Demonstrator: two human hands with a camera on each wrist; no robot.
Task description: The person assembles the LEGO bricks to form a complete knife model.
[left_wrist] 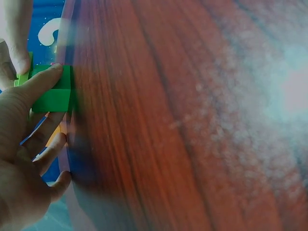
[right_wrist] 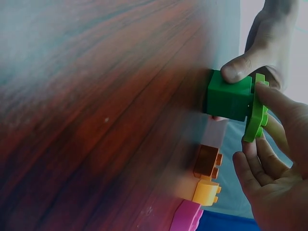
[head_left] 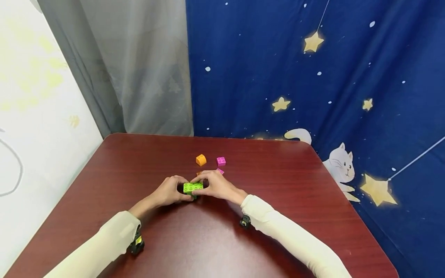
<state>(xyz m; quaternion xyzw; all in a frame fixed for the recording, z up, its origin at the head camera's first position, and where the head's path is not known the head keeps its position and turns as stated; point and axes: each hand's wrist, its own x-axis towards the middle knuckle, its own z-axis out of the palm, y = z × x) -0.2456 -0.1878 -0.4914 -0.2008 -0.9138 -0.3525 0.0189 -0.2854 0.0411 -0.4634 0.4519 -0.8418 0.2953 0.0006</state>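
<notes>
Near the middle of the table, my left hand (head_left: 169,190) grips a dark green block (right_wrist: 228,100) between thumb and fingers, low down by the tabletop. Across the block's studded top lies a thin lime green brick (head_left: 189,187) with two rows of studs. My right hand (head_left: 216,185) pinches this lime brick, thumb on the near side and fingers on the far side. In the right wrist view the lime brick overhangs the block at one end. Whether the two are fully pressed together I cannot tell.
Behind the hands lie a yellow-orange curved brick (head_left: 201,160) and a magenta brick (head_left: 221,161). A darker orange brick (right_wrist: 206,161) and another pink piece (head_left: 220,171) are partly covered by the right hand in the head view. Curtains (head_left: 243,77) hang beyond the table (head_left: 222,239).
</notes>
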